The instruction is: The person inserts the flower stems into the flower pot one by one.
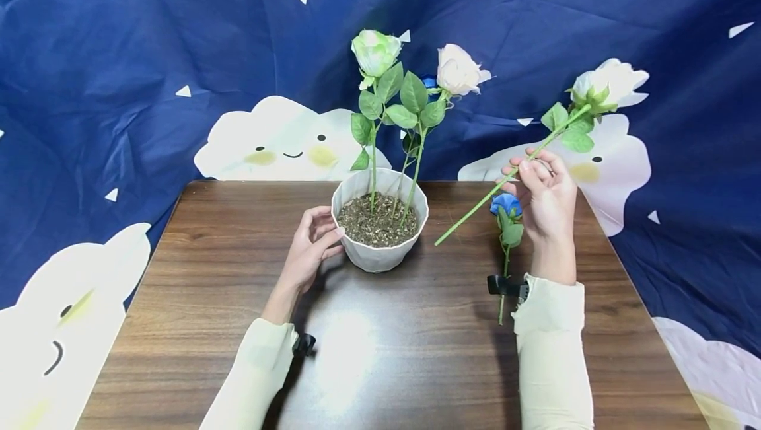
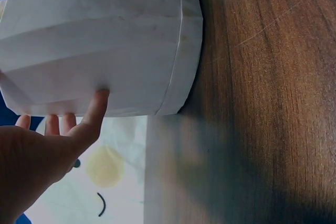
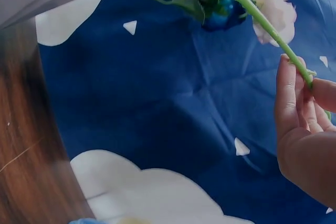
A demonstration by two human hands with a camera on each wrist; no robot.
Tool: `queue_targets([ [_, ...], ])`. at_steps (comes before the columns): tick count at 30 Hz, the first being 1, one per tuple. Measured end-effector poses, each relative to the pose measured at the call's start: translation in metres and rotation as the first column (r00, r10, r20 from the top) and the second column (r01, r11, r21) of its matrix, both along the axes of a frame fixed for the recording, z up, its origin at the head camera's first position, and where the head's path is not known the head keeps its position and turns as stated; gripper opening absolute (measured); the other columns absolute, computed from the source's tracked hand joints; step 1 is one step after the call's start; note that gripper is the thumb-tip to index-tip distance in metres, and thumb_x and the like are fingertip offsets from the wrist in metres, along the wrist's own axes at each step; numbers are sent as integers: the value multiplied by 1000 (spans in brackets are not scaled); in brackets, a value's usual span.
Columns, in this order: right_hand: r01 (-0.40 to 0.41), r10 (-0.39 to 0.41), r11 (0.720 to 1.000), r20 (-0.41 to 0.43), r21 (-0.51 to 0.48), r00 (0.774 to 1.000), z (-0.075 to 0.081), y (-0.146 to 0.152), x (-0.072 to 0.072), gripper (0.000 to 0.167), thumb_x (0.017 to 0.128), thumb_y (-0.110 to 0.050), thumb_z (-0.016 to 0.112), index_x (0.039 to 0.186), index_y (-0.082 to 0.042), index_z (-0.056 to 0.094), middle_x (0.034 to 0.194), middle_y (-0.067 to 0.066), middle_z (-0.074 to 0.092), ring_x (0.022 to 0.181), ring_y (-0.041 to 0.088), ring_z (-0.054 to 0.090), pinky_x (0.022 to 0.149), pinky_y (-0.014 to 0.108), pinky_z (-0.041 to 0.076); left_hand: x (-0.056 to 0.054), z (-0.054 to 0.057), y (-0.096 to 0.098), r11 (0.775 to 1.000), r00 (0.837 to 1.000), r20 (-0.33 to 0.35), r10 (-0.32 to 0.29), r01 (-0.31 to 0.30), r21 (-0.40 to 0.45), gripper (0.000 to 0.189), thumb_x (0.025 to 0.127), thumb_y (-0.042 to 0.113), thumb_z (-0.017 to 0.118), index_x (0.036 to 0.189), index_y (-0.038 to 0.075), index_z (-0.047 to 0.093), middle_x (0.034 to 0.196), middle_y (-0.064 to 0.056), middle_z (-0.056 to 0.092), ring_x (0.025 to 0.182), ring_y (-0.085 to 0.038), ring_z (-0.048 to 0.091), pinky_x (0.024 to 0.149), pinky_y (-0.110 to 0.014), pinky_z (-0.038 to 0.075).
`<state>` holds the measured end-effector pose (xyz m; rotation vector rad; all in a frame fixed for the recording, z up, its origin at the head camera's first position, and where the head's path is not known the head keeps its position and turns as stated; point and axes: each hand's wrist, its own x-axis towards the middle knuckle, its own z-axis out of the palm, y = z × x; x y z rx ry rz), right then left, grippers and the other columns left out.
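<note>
In the head view, the right hand (image 1: 549,202), right of centre, pinches a white rose (image 1: 609,86) by its green stem between thumb and fingers. The bloom sits above the grip, towards the upper right; the bare stem slants down-left below it, its tip just right of the white pot (image 1: 380,256) at centre. The left hand (image 1: 308,251) holds the pot's left side, thumb and fingers against the wall.

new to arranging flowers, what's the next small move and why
Probably move the long-stemmed white rose left over the white faceted pot: the right hand pinches it, the left hand touches the pot, and brown soil shows inside.
</note>
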<state>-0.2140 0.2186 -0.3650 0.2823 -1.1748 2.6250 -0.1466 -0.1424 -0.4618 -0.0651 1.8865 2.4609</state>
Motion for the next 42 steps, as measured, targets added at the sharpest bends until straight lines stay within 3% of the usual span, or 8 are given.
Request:
queue_targets([
  [15,82,-71,990,-92,118,993,26,-45,-4,19,96,9,60,114,5,57,91,19,70,76,27,72,63,34,63,-1,2,-1,1000,1000,-3,1,-1,-2,53,94,3,64,141,3,38,136,-20,45,113,-19,51,97,-63,50],
  [25,93,-59,941,-114,324,992,16,-78,-8,19,98,8,57,116,2,56,93,16,70,80,23,72,70,34,63,0,3,0,1000,1000,-2,-4,4,-4,53,95,3,64,141,3,38,137,-19,45,114,-20,51,98,-64,49],
  [32,109,-62,917,-135,383,989,14,-90,-10,21,99,6,58,119,5,54,93,9,72,83,22,73,71,34,63,0,3,0,1000,1000,0,-6,6,-2,54,94,3,64,142,3,38,138,-20,44,115,-21,49,98,-63,49],
  [38,117,-60,904,-149,411,987,11,-100,-13,18,99,7,57,116,0,56,96,19,70,83,22,73,72,32,63,1,2,0,1000,1000,-5,-1,1,-1,54,94,3,64,141,3,38,138,-20,44,114,-21,50,97,-64,49],
  [42,111,-48,884,-149,455,988,8,-108,-13,19,99,7,57,117,8,53,95,16,69,83,21,73,73,31,62,1,2,1,1000,1000,-5,1,-1,-4,54,94,3,64,141,3,38,137,-20,45,114,-21,50,97,-64,49],
])
